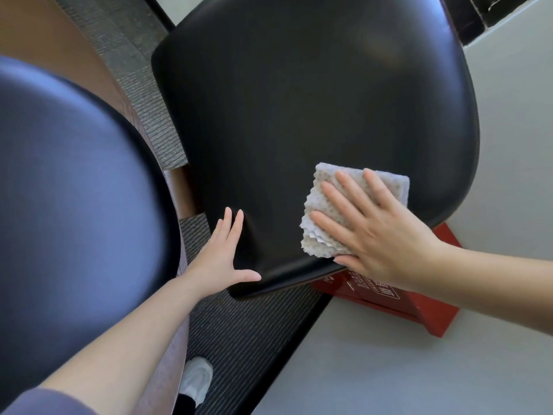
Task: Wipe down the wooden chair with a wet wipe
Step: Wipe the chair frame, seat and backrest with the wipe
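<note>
The chair's black padded seat (299,115) fills the middle of the head view. A folded, pale, dotted wet wipe (321,223) lies on the seat's near right part. My right hand (377,229) presses flat on the wipe with fingers straight and spread. My left hand (223,259) rests with straight fingers against the seat's near left corner, thumb along the front edge. The chair's wooden frame is mostly hidden under the seat.
A second dark rounded seat or backrest (68,181) looms at the left, with brown wood (59,46) behind it. A red box (419,310) with printed characters lies on the pale floor under the seat's right edge. A grey ribbed carpet (239,339) and my white shoe (196,381) are below.
</note>
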`<state>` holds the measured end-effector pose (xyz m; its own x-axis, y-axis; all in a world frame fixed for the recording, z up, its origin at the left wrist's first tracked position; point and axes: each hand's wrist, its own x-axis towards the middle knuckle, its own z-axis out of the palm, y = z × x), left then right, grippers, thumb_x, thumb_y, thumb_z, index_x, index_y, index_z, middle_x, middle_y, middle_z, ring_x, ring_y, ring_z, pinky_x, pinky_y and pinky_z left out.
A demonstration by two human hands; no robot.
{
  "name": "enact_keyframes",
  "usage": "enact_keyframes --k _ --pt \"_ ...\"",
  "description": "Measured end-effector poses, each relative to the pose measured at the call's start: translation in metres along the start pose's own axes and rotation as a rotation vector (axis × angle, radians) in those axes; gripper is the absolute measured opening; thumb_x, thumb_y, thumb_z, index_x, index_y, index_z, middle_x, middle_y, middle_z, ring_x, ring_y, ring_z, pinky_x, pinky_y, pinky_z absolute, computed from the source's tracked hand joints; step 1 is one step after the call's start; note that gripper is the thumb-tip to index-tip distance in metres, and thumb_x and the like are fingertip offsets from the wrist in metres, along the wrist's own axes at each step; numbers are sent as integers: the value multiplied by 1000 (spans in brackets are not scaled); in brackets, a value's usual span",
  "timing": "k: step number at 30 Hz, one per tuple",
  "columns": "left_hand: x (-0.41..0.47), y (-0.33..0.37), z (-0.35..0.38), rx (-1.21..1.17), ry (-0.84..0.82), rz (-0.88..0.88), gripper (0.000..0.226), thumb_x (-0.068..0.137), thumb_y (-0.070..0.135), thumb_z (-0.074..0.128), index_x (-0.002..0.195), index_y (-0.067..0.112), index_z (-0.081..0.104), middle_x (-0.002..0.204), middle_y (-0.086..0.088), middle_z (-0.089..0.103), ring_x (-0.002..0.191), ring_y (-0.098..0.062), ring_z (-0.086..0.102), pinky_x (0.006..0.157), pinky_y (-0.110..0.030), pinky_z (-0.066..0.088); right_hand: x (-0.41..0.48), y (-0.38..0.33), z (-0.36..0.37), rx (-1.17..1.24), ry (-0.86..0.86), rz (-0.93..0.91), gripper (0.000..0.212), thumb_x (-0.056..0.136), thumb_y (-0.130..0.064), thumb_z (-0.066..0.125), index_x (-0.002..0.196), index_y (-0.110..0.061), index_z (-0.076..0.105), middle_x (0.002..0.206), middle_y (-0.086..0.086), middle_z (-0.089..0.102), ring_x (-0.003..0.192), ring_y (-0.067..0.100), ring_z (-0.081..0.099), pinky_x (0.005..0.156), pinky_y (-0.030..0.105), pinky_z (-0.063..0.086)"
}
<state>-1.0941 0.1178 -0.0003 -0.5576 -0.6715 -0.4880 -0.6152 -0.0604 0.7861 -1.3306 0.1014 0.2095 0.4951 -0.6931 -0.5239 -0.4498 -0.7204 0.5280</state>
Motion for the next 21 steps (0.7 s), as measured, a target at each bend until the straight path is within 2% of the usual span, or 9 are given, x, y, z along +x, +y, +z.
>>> enact_keyframes --k 4,8,11,14,17,19,21 --pt "-1 -5 3 -20 25 -6 128 71 53 77 149 35 -22 155 9 -34 147 -16 -19 121 -39 9 27 -36 10 -18 8 -36 73 91 -60 24 150 -18 34 155 28 24 142 53 16 114 67 3" --pt "-8 -9 9 -33 41 -10 120 76 57 71 151 34 -20 156 9 -31 147 -13 -17 120 -36 7 52 -61 14 35 -3 -78 70 93 -62 28 150 -22 34 156 27 23 143 52 16 115 66 5" --pt "-10 -6 11 -37 56 -9 117 78 56 70 152 33 -18 157 9 -29 147 -11 -15 119 -34 9 36 -43 9 40 -11 -93 72 91 -67 26 152 -29 29 158 24 19 144 50 15 115 66 2" --pt "-9 -4 11 -43 70 -10 117 78 54 71 152 32 -16 157 9 -28 148 -12 -14 120 -35 10 15 -15 3 85 54 -45 67 92 -63 23 145 -28 45 154 24 31 141 50 24 115 65 7" --pt "-8 -4 10 -59 71 -20 117 77 52 72 152 33 -15 158 10 -27 149 -12 -12 119 -35 11 15 -11 -1 103 74 -31 46 90 -50 42 124 -26 64 145 23 46 134 51 37 110 67 22" --pt "-10 -4 9 -65 71 -26 118 76 53 73 152 34 -15 158 10 -27 149 -11 -9 119 -34 13 23 -16 -2 58 33 -54 38 84 -43 58 116 -24 64 144 22 45 134 53 34 110 68 22" --pt "-11 -5 9 -59 70 -34 118 76 53 73 152 34 -15 158 11 -26 149 -12 -8 120 -35 14 26 -15 0 47 41 -84 38 87 -47 57 114 -21 62 148 22 41 139 52 28 112 67 16"
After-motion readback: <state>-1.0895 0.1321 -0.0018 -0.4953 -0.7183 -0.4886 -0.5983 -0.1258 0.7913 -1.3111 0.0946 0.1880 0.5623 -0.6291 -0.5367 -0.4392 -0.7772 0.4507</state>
